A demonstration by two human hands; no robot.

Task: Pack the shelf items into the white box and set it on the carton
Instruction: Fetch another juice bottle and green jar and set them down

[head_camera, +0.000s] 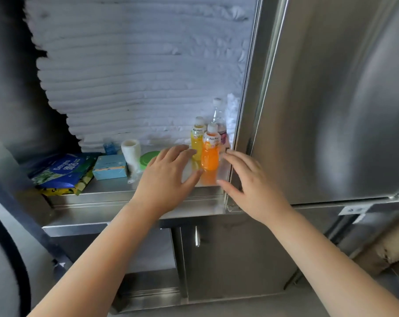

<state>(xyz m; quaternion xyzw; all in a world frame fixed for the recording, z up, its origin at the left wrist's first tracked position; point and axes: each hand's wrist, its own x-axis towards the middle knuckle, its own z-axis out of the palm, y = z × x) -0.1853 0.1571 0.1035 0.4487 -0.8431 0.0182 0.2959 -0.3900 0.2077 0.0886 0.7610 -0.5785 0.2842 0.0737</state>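
Observation:
An orange drink bottle [210,152] stands at the right end of a steel freezer shelf [107,191]. Behind it stand a yellow bottle [196,140] and a clear bottle [218,115] with a purple label. My left hand [168,177] reaches in with fingers spread, its tips just left of the orange bottle. My right hand [251,186] is spread open just right of it, by the door frame. Neither hand holds anything. Further left lie a blue-green packet [61,170], a light blue carton [110,167], a white roll [131,154] and a green lid [148,159].
Thick frost [136,72] covers the freezer's back wall. A closed steel door [331,99] fills the right side. Below the shelf is a lower steel cabinet door with a handle [196,236]. A dark gasketed open door edge [15,248] curves along the left.

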